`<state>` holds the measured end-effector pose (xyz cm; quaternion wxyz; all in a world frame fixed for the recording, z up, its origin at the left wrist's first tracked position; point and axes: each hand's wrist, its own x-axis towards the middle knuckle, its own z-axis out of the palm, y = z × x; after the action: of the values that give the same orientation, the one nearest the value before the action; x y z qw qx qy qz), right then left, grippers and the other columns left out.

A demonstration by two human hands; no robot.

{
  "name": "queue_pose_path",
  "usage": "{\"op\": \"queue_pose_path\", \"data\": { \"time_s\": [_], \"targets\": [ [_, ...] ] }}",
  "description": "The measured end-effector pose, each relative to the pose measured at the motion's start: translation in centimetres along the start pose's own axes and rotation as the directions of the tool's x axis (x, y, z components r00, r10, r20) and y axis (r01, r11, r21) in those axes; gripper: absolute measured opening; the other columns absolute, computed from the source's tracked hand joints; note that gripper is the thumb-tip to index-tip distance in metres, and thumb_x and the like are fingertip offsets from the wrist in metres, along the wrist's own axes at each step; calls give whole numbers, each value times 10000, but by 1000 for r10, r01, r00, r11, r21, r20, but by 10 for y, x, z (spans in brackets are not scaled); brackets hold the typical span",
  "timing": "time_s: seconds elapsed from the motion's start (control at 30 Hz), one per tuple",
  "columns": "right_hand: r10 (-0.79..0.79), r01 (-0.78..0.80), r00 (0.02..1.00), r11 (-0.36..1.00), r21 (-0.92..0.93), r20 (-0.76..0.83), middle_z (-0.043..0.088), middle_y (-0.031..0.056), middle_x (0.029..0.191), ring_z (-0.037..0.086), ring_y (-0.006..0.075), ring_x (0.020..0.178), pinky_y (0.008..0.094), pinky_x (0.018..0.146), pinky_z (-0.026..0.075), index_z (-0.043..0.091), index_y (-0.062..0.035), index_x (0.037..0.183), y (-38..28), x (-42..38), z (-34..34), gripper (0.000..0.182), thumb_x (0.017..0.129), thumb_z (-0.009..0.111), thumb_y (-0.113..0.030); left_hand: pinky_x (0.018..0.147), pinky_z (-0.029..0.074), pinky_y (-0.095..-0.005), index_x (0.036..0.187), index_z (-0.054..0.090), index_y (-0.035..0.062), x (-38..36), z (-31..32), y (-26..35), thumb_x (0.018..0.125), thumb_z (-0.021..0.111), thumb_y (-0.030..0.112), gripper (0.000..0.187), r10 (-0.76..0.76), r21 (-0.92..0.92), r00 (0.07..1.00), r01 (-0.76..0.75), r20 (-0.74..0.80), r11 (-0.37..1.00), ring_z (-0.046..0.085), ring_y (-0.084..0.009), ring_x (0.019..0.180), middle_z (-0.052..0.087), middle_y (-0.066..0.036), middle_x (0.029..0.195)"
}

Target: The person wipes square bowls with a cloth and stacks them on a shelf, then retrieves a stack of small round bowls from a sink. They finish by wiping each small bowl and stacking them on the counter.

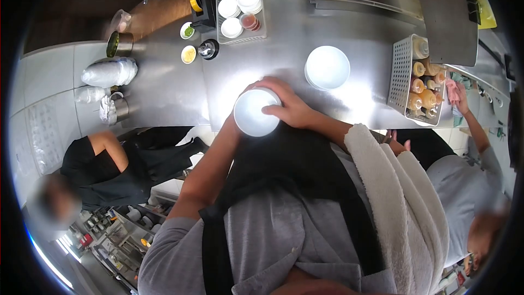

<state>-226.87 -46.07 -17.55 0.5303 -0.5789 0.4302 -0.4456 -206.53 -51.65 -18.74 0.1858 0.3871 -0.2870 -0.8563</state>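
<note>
The surface (pixel 289 24) is smooth grey metal, shining under bright light, with a seam (pixel 207 93) across its left part. Stacked white bowls (pixel 327 68) stand right of the middle, and a perforated basket (pixel 401 76) stands further right. Toward the far side sits a tray (pixel 240 40); left of it are a green-filled cup (pixel 187 31), a yellow-filled cup (pixel 189 54) and a round black item (pixel 208 49). A pot (pixel 125 43) and a wrapped bundle (pixel 109 72) stand at the left end.
</note>
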Motion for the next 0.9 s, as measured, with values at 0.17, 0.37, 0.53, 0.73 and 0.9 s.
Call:
{"op": "queue_pose_path", "data": {
  "time_s": [0.17, 0.37, 0.53, 0.73, 0.9],
  "targets": [
    [124, -104, 989, 969, 225, -80, 505, 195, 1441, 401, 371, 1415, 452, 1211, 285, 552, -85, 1407, 14, 2, -4, 547, 886, 677, -197, 968, 583, -408, 1369, 586, 84, 21, -1, 10, 998, 625, 145, 379, -100, 180, 989, 79, 108, 980, 685, -215, 1128, 672, -80, 1274],
    [100, -104, 960, 995, -4, -260, 503, 178, 1460, 441, 330, 1395, 408, 1190, 323, 567, -47, 1393, 22, 12, -3, 478, 936, 627, -173, 1115, 486, -473, 1443, 531, 72, 50, -24, 21, 1103, 333, 552, 620, -303, -404, 896, 422, 325, 812, 608, -312, 1299, 618, -128, 1412],
    [206, -151, 896, 974, 166, -393, 547, 224, 1455, 482, 382, 1374, 431, 1174, 346, 615, -39, 1360, 25, 33, -2, 443, 985, 610, -275, 1126, 397, -684, 1510, 436, 79, 12, 32, 54, 1068, 317, 651, 732, -121, -433, 990, 138, 66, 891, 531, -415, 1370, 534, -174, 1499],
    [229, -183, 847, 973, 142, -480, 574, 246, 1423, 524, 391, 1339, 419, 1138, 389, 593, -12, 1382, 24, 43, 5, 491, 1003, 590, -324, 1114, 436, -620, 1533, 420, 84, -9, 57, 61, 1081, 406, 581, 672, 73, -93, 983, -90, -170, 992, 548, -358, 1367, 545, -142, 1491],
    [367, -267, 858, 916, 301, -358, 458, 239, 1560, 443, 322, 1447, 398, 1193, 319, 454, 16, 1520, 2, 49, -15, 786, 1005, 567, -567, 1076, 488, -571, 1542, 388, 5, 13, 41, 71, 1085, 431, 557, 718, 48, 245, 971, 12, -235, 969, 560, -340, 1352, 546, -187, 1477]
  ]
}}
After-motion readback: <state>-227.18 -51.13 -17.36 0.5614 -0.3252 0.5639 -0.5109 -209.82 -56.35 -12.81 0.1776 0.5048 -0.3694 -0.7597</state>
